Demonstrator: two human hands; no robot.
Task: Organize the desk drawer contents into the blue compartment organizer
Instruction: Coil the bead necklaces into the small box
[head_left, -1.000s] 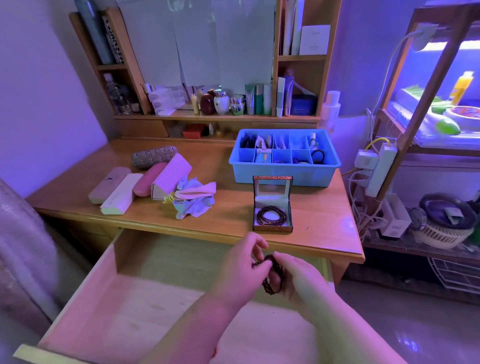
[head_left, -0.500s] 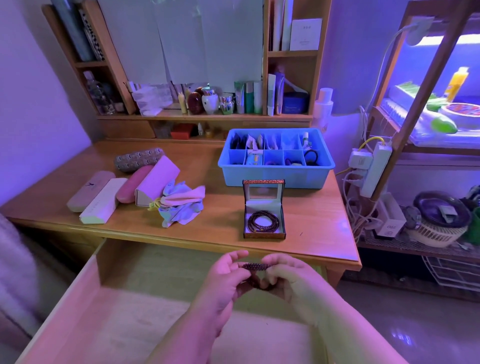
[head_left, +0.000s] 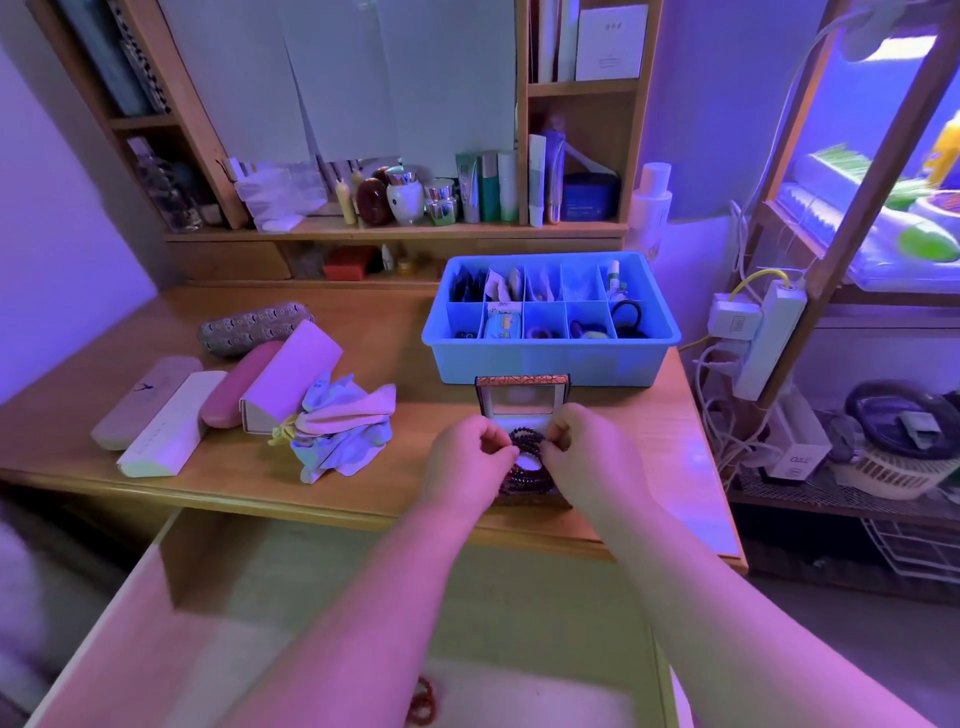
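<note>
Fingers of both hands are curled and pinching a dark bead bracelet (head_left: 527, 441) over the small open box (head_left: 523, 410) on the desk; the left hand (head_left: 465, 460) holds its left side, the right hand (head_left: 582, 457) its right side. More dark bead loops (head_left: 527, 475) lie coiled in the box under the hands, and the box lid stands upright behind them.

Nearest the camera, the wooden drawer (head_left: 156, 597) is pulled out below the desk edge, and a red bead string (head_left: 423, 701) lies on its floor between the forearms.

On the wooden desk (head_left: 389, 493), left of the box, sits a crumpled cloth bundle (head_left: 340, 434) with a pink piece and a yellow tie. Further left lie several cases side by side: a white one (head_left: 166, 434), a pale one (head_left: 145, 402), a pink one (head_left: 241, 384), a light box-shaped one (head_left: 291, 376), and a patterned one (head_left: 254, 327) behind them.

Just behind the small box stands the blue organizer (head_left: 550, 358), its compartments holding small items, including a black hair tie in the near right compartment.

At the back, wooden shelves (head_left: 395, 231) carry bottles, jars and tubes. To the right, a power strip (head_left: 766, 338) with cables hangs beside a side rack lit in purple.
</note>
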